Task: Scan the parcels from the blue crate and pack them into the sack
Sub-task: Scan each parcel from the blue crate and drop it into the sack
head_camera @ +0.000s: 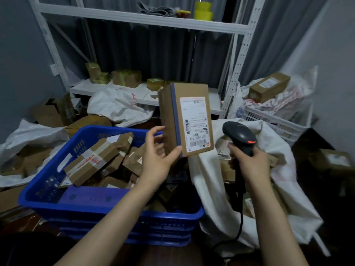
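Our two bare forearms reach out over the blue crate [115,197], whose near rim runs across in front of us and whose right corner touches the folded edge of the white sack [209,189]. Our left hand [156,162] is raised above the crate's right half and holds a brown parcel [185,116] upright by its lower left corner, the thumb on the front edge and the fingers [155,131] curled round behind. A blue strip runs down the parcel's left front edge, and its white label [196,122] faces us. Just right of it, with a narrow gap between, our right hand [249,164] grips the handle of a black scanner [240,135], fingers wrapped tight, its head tilted toward the label and its cable [241,217] hanging down across the sack's mouth. That mouth gapes open below the scanner, and brown boxes show inside. More parcels [92,160] lie heaped at angles in the crate, filling its left and middle. Beyond the crate the floor is crowded with flattened cardboard [48,112] and another white sack [119,106]. On the right, a white crate [272,121] carries a bag with one box [269,89] on top. A white shelf rack [138,16] stands against the dark curtain, small boxes [126,77] on its lower shelf and yellow rolls [203,10] on its upper one.
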